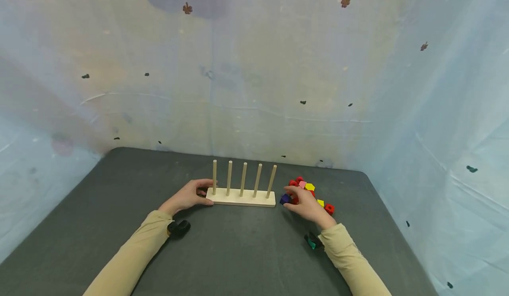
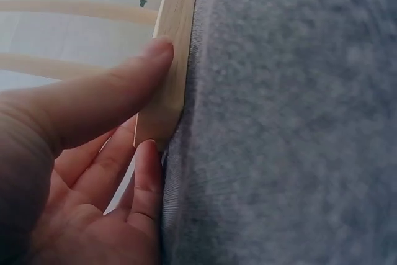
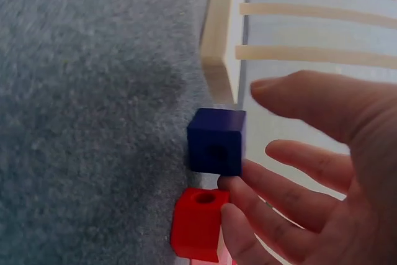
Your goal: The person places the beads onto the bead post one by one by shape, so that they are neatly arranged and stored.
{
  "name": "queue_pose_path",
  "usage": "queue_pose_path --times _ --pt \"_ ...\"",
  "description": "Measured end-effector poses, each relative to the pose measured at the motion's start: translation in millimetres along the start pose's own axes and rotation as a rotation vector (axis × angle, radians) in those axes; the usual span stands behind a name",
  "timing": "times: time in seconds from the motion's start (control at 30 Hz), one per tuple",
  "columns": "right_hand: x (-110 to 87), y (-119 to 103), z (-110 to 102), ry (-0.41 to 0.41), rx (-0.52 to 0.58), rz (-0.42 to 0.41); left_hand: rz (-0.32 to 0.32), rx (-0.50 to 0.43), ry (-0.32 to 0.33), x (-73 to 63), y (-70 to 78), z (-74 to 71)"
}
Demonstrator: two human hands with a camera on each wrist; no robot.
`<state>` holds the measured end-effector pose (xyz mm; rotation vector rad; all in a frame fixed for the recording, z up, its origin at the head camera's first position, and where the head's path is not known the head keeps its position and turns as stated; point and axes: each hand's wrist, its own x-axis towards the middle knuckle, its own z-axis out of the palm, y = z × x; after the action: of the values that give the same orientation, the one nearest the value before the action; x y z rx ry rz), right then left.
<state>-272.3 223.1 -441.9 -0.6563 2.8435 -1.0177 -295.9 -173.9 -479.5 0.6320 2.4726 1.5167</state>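
gripping the wooden peg stand [image 1: 247,200] at its left end with the left hand [image 1: 191,195]; holding the right hand [image 1: 307,204], with thumb and fingers parted, beside the dark blue cube [image 3: 217,141] just right of the stand, near a red block [image 3: 196,231]

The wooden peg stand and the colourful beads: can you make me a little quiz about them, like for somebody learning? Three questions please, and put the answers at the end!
1. How many pegs rise from the wooden peg stand?
2. True or false: the dark blue cube bead is threaded on a peg.
3. What is the person's left grip touching?
A) a red bead
B) one end of the wooden peg stand
C) a yellow bead

Key:
1. Five.
2. False: it is off the pegs, by the right grip.
3. B.
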Motion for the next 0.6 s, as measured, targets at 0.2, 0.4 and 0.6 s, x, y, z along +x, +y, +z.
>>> queue_pose_path --times 0.2,0.4,0.6 --pt "7.4 -1.4 6.8 0.027 -0.132 -0.006 0.022 0.011 -0.015 -0.7 -0.8 -0.1" --pt "10.1 -2.7 9.5 0.035 -0.200 0.018 0.014 0.014 -0.002 2.6 -12.1 0.5" --pt "7.2 2.2 6.3 0.082 -0.136 -0.003 0.016 0.015 -0.011 2.1 -12.7 -0.9"
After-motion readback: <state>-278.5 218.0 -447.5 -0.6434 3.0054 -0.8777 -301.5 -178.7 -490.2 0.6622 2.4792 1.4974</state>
